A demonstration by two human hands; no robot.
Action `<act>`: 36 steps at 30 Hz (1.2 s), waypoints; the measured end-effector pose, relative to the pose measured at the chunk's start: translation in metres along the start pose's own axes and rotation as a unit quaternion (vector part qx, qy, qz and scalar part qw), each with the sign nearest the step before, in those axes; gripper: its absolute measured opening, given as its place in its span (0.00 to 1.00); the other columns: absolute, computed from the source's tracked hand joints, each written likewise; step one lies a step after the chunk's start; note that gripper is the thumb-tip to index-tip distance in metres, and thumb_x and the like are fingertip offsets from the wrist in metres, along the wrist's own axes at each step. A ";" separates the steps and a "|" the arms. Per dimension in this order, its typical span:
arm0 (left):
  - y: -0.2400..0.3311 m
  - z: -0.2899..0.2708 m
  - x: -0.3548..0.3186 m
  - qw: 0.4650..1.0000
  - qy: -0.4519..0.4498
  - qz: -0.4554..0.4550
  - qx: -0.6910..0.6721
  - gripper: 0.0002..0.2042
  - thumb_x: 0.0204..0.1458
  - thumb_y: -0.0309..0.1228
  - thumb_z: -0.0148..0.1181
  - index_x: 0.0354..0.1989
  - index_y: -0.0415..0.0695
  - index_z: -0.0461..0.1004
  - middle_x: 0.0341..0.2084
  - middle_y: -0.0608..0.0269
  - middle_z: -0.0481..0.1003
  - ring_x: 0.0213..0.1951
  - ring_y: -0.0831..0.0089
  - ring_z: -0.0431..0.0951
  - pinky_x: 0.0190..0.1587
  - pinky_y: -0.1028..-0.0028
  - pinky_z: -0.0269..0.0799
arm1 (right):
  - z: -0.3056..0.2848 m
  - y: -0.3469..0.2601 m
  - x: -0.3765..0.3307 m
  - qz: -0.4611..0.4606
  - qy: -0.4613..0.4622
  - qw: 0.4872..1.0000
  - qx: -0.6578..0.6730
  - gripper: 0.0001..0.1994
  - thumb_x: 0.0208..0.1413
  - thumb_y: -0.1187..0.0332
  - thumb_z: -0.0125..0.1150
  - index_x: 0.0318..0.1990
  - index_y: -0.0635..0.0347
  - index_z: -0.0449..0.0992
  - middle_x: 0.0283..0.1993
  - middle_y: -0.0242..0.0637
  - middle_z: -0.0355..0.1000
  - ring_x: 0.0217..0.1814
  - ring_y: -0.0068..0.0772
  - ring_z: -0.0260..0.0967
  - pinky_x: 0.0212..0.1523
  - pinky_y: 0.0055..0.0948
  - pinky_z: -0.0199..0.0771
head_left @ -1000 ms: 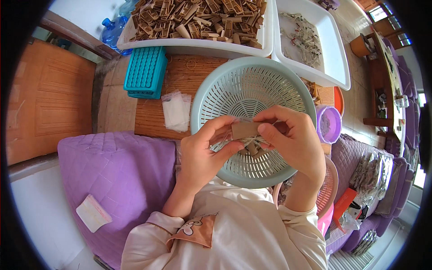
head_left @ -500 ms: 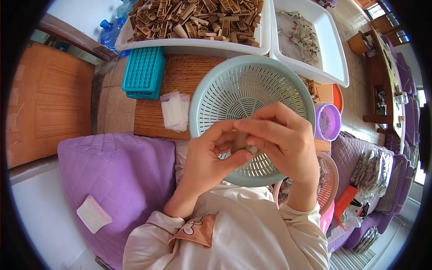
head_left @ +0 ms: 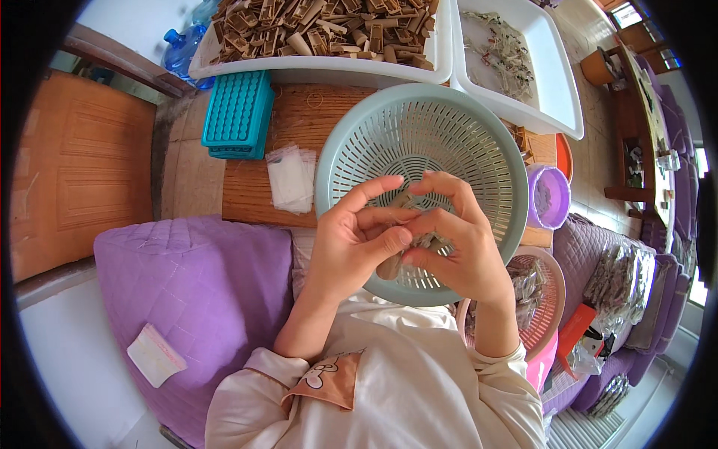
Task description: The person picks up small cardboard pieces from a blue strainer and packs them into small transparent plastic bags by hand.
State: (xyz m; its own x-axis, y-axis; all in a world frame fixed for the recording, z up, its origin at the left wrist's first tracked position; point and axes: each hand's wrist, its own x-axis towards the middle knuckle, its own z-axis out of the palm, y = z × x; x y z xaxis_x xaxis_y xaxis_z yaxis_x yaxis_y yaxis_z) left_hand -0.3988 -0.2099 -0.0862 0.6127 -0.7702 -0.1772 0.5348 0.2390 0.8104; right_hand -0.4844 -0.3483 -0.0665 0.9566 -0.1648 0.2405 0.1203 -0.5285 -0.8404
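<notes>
Pinching one small brown piece (head_left: 391,263) between left hand (head_left: 351,243) and right hand (head_left: 456,243) over pale green colander (head_left: 479,142).

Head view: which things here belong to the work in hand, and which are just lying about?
In the work:
left hand and right hand, pinching a small brown piece
pale green colander under them

Lying about:
teal grid tray
clear plastic bags
white tray of brown pieces
purple cup
purple cushion
</notes>
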 end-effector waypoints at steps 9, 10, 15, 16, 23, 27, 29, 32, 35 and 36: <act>-0.015 0.000 0.001 0.994 -0.020 0.109 -0.014 0.29 0.42 0.21 0.60 0.54 0.39 0.54 0.45 0.52 0.67 0.45 0.69 0.71 0.44 0.77 0.70 | 0.015 -0.002 -0.004 0.165 0.097 0.896 0.400 0.19 0.49 0.70 0.58 0.47 0.69 0.65 0.47 0.40 0.63 0.42 0.25 0.65 0.40 0.23 0.67; -0.017 -0.001 0.001 0.990 -0.017 0.143 -0.005 0.30 0.41 0.21 0.61 0.54 0.39 0.54 0.46 0.52 0.66 0.45 0.67 0.71 0.44 0.76 0.71 | 0.014 0.000 -0.006 0.186 0.057 0.892 0.408 0.22 0.51 0.68 0.56 0.51 0.71 0.61 0.45 0.38 0.65 0.41 0.23 0.65 0.39 0.21 0.67; -0.019 -0.001 -0.001 0.971 -0.008 0.230 0.058 0.31 0.39 0.23 0.64 0.53 0.40 0.55 0.47 0.51 0.64 0.45 0.64 0.71 0.42 0.73 0.73 | 0.012 0.004 -0.010 0.207 0.005 0.918 0.340 0.19 0.53 0.66 0.53 0.49 0.72 0.65 0.33 0.34 0.70 0.33 0.19 0.66 0.35 0.20 0.67; -0.021 -0.001 -0.002 0.954 0.015 0.273 0.125 0.28 0.38 0.28 0.64 0.51 0.41 0.59 0.47 0.51 0.64 0.46 0.64 0.70 0.41 0.73 0.74 | 0.012 0.002 -0.008 0.228 0.006 0.909 0.349 0.18 0.54 0.67 0.53 0.47 0.73 0.67 0.32 0.34 0.70 0.33 0.19 0.65 0.34 0.19 0.67; -0.004 -0.004 0.000 0.690 0.097 0.401 0.595 0.20 0.34 0.48 0.63 0.30 0.45 0.73 0.41 0.56 0.67 0.36 0.66 0.72 0.34 0.72 0.71 | 0.025 -0.005 -0.008 0.219 0.128 0.890 0.379 0.12 0.53 0.72 0.52 0.43 0.71 0.70 0.31 0.35 0.72 0.30 0.17 0.66 0.31 0.16 0.68; -0.012 -0.001 -0.003 0.739 0.118 0.368 0.552 0.17 0.31 0.43 0.67 0.25 0.45 0.71 0.32 0.61 0.70 0.33 0.69 0.70 0.31 0.75 0.68 | 0.029 -0.002 -0.013 0.208 0.144 0.920 0.300 0.10 0.52 0.75 0.52 0.41 0.71 0.72 0.30 0.36 0.72 0.29 0.17 0.66 0.30 0.16 0.69; -0.015 -0.001 -0.003 0.750 0.114 0.373 0.534 0.15 0.31 0.39 0.68 0.24 0.45 0.71 0.33 0.61 0.69 0.33 0.71 0.70 0.30 0.77 0.68 | 0.031 -0.002 -0.012 0.225 0.155 0.922 0.275 0.10 0.53 0.73 0.52 0.39 0.69 0.73 0.28 0.35 0.72 0.28 0.14 0.65 0.29 0.16 0.68; -0.015 -0.004 -0.003 0.823 0.091 0.327 0.456 0.14 0.31 0.34 0.69 0.23 0.45 0.70 0.34 0.62 0.67 0.31 0.74 0.69 0.30 0.80 0.67 | 0.032 0.001 -0.015 0.249 0.138 0.922 0.263 0.10 0.54 0.71 0.51 0.40 0.68 0.73 0.25 0.34 0.72 0.27 0.12 0.63 0.27 0.15 0.66; -0.011 -0.006 -0.004 0.924 0.048 0.229 0.301 0.13 0.31 0.31 0.70 0.23 0.45 0.71 0.34 0.62 0.66 0.31 0.76 0.68 0.30 0.82 0.66 | 0.028 -0.003 -0.014 0.273 0.084 0.924 0.253 0.11 0.54 0.69 0.51 0.40 0.66 0.73 0.24 0.33 0.72 0.26 0.11 0.62 0.26 0.15 0.64; -0.010 -0.005 -0.003 0.961 0.022 0.180 0.207 0.13 0.31 0.31 0.70 0.23 0.45 0.71 0.35 0.62 0.66 0.33 0.76 0.67 0.30 0.82 0.65 | 0.029 -0.003 -0.014 0.273 0.085 0.924 0.254 0.11 0.54 0.69 0.51 0.40 0.66 0.73 0.24 0.33 0.72 0.26 0.11 0.62 0.26 0.15 0.64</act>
State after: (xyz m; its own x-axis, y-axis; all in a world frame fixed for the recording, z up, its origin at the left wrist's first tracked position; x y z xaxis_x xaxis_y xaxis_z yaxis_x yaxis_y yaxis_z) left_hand -0.4035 -0.2069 -0.0967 0.7433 -0.6539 0.1411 0.0112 0.2231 0.9747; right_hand -0.4902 -0.3203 -0.0809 0.8612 -0.4423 -0.2503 -0.2182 0.1231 -0.9681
